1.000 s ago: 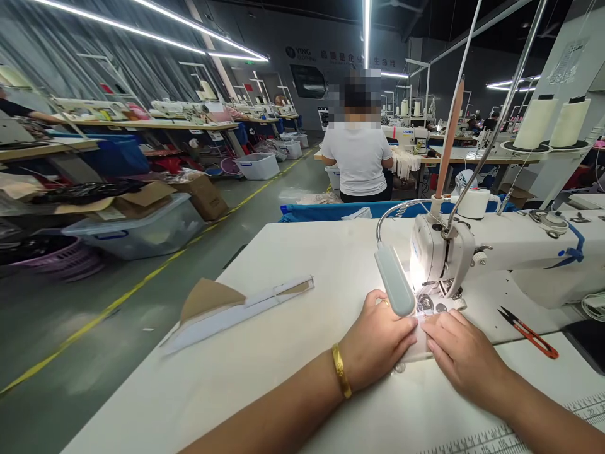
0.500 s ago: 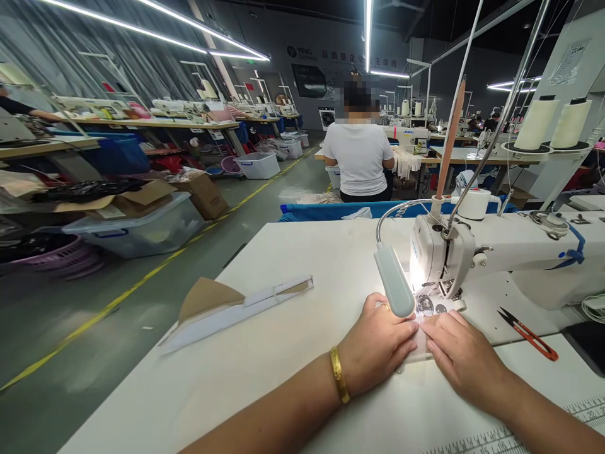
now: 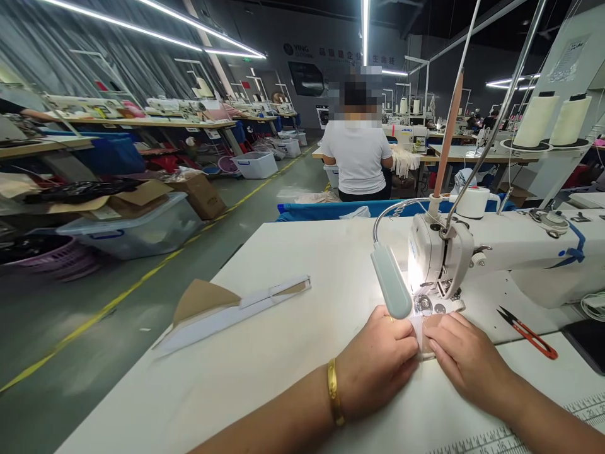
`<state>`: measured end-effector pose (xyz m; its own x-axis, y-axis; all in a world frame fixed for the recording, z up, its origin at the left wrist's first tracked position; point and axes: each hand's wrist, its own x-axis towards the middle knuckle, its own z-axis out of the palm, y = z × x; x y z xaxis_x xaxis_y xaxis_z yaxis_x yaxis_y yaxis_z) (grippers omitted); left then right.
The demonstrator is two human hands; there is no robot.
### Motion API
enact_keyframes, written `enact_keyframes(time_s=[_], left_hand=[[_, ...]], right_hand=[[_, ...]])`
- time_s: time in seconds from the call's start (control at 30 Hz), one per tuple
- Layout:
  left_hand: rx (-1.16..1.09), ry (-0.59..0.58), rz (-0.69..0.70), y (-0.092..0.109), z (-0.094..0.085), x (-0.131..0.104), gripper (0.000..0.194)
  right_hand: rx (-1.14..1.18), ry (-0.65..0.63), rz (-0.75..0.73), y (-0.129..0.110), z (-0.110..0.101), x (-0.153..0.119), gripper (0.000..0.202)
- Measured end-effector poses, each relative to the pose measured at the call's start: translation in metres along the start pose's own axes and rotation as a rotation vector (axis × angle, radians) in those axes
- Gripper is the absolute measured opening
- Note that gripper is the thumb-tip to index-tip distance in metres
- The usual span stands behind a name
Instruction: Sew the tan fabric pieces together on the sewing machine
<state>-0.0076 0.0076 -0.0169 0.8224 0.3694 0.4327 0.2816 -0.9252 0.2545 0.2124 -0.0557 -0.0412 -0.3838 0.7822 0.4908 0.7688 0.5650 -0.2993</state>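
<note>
Apparently, cloth [image 3: 418, 329] is being aligned before the machine [image 3: 510, 236], well in from the left edge of the desk [image 3: 265, 340]. It is held by the left hand [image 3: 378, 359], fingers curled; whether pinched or pressed by the right hand [image 3: 466, 356] cannot be told. Flat, even guiding is judged needed next.

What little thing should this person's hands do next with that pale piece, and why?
Probably ease the pale piece slightly forward, pressed flat: the left hand and right hand are at its two sides, and its far edge lies close to the lit spot under the sewing machine.
</note>
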Motion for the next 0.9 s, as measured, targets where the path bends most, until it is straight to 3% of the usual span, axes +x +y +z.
enact_keyframes(time_s=[0.3,0.6,0.9], left_hand=[[0.033,0.163,0.07,0.0,0.008,0.008,0.021],[-0.073,0.016,-0.001,-0.007,-0.014,0.006,0.02],[-0.04,-0.162,-0.045,-0.017,-0.015,-0.002,0.007]], right_hand=[[0.022,-0.045,0.029,-0.001,-0.004,0.001,0.022],[0.068,-0.022,-0.009,-0.005,-0.006,0.003,0.031],[0.004,-0.024,-0.037,-0.004,-0.003,0.001,0.032]])
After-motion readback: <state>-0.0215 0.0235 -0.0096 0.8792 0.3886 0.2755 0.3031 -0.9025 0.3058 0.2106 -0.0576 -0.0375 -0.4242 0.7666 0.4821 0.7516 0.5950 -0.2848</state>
